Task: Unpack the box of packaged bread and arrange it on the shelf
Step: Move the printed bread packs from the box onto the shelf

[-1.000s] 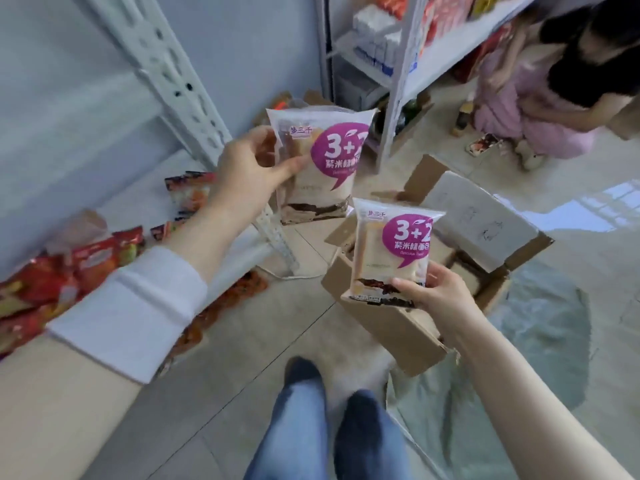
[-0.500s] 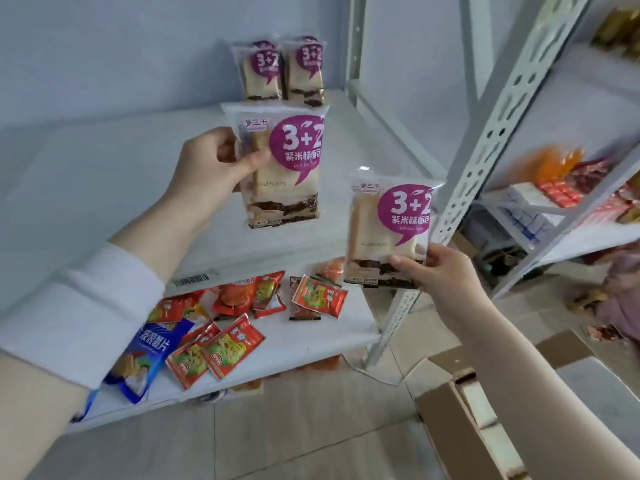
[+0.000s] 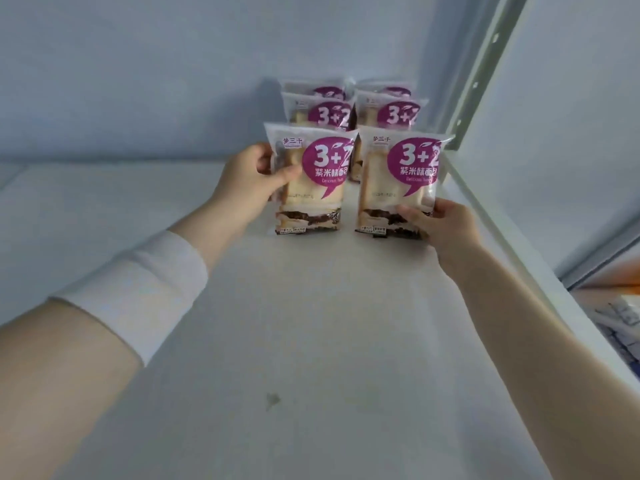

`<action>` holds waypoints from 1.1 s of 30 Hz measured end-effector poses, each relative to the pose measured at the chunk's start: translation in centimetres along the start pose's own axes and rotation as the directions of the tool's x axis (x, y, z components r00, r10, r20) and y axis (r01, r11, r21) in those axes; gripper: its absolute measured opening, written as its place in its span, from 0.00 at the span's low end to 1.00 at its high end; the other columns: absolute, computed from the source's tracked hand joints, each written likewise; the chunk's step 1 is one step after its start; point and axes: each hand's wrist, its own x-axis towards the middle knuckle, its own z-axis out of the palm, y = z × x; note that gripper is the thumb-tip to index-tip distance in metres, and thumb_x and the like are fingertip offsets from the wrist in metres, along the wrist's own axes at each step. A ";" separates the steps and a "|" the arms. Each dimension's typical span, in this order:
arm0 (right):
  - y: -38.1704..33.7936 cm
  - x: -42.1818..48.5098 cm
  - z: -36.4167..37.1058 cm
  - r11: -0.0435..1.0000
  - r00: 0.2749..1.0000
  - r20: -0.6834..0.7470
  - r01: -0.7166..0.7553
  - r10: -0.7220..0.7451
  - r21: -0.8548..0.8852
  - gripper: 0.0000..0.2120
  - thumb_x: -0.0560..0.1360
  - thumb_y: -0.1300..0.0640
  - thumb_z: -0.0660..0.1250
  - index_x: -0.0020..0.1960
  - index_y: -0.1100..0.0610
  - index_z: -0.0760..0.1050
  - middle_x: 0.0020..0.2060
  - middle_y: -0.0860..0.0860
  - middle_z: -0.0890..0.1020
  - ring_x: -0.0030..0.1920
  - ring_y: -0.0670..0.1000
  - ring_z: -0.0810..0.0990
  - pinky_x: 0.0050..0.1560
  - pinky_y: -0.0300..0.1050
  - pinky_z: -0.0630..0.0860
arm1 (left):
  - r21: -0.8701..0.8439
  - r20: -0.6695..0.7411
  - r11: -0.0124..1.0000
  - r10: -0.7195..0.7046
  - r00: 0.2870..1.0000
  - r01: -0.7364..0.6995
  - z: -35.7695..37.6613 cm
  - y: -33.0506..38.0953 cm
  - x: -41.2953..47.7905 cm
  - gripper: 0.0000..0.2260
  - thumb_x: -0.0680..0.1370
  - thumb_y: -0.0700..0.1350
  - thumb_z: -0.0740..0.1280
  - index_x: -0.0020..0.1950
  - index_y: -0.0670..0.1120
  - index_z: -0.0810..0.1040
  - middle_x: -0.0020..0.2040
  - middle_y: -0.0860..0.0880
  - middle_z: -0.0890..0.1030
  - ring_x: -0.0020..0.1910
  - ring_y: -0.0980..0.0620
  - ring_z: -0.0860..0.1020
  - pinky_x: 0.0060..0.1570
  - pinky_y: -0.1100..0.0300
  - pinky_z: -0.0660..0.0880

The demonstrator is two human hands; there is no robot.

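Observation:
Two bread packs with a purple "3+2" label stand upright on the white shelf [image 3: 311,341]. My left hand [image 3: 249,181] grips the left bread pack [image 3: 311,181] by its left edge. My right hand [image 3: 440,223] holds the right bread pack [image 3: 398,181] at its lower right corner. Behind them, against the back wall, stand several more packs [image 3: 353,112] in two columns, partly hidden by the front two. The box is out of view.
A perforated white shelf upright [image 3: 485,64] rises at the right rear corner. The shelf's right rim [image 3: 519,258] runs along my right arm. Beyond it, at the lower right, part of a neighbouring shelf with goods [image 3: 616,313] shows.
Both hands carried their packs from above the box up and forward onto the upper shelf. The packs now stand in front of the ones at the back wall.

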 end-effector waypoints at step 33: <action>0.3 -26.5 -3.7 0.370 0.938 -0.134 -0.006 -0.319 -0.929 0.28 0.76 0.55 0.64 0.72 0.58 0.59 0.70 0.57 0.63 0.69 0.59 0.61 0.66 0.54 0.62 | 0.665 0.631 0.208 0.356 0.689 -0.717 5.9 4.6 -20.4 0.19 0.76 0.43 0.65 0.67 0.43 0.67 0.64 0.41 0.71 0.64 0.40 0.68 0.63 0.49 0.64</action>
